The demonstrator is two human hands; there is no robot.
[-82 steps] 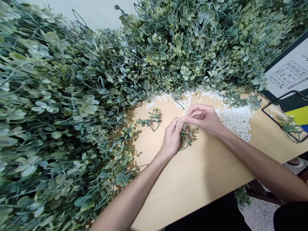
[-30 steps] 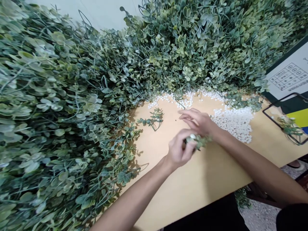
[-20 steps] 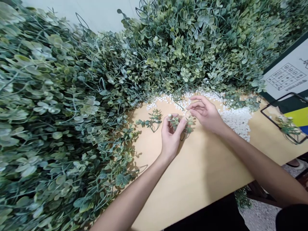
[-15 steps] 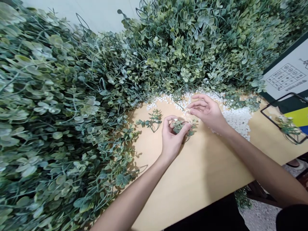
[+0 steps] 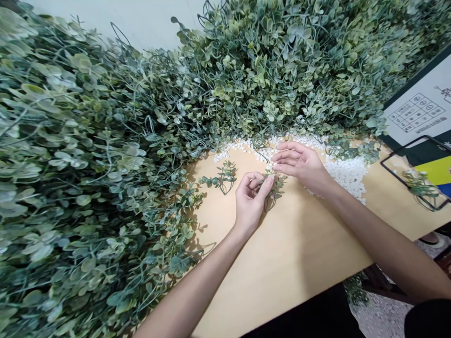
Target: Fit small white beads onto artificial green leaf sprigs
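My left hand [image 5: 249, 199] is closed around an artificial leaf sprig [image 5: 276, 188], with the thumb pressed over its stems. The sprig's green leaves stick out to the right of the thumb. Just above it, my right hand [image 5: 301, 164] has its thumb and fingertips drawn together by the sprig's upper end. Whether a small white piece sits in that pinch is too small to tell. Many small white plastic pieces [image 5: 347, 178] lie spread behind and beside my right hand. Another leaf sprig [image 5: 227, 176] rests on the table left of my left hand.
Artificial foliage [image 5: 105, 155] is heaped high along the left and back of the wooden table [image 5: 282, 263]. At the right stand a dark green and white printed board [image 5: 416, 112] and a black wire frame [image 5: 398, 173], with a sprig [image 5: 423, 185] by it.
My left thumb has closed further over the sprig, which has shifted slightly left. My right fingertips have come down and drawn together near the sprig's top.
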